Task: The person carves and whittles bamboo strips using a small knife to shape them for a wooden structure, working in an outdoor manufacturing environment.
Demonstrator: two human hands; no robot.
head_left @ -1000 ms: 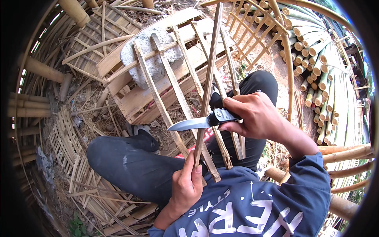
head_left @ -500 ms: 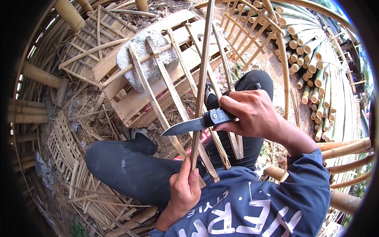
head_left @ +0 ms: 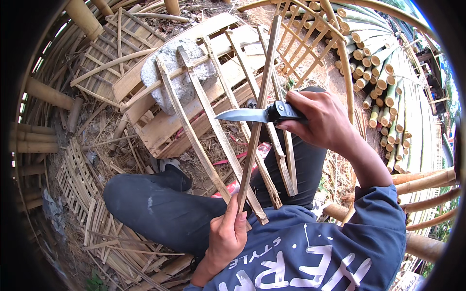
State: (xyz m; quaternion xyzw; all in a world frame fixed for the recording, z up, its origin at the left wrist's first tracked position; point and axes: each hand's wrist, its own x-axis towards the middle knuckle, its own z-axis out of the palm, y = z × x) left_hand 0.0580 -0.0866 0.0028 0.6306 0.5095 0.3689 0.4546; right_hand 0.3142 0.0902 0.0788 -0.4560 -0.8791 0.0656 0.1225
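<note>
Person's L hand (head_left: 225,234) is clamped on the lower end of a bamboo strip (head_left: 268,68), which slants up over a slatted rack (head_left: 206,104). R hand (head_left: 318,119) grips a folding knife (head_left: 276,112) by its handle, blade across the strip approx. mid-length, tip pointing L. Grey stone (head_left: 171,55) sits on wooden boards (head_left: 165,127) beyond.

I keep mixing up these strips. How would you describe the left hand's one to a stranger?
Find the big grey stone, then the row of strips slanting down to the right. The held strip crosses that row, its lower end in the left hand. Unlike its neighbours, it leans up to the right, with the knife blade across it.
</note>
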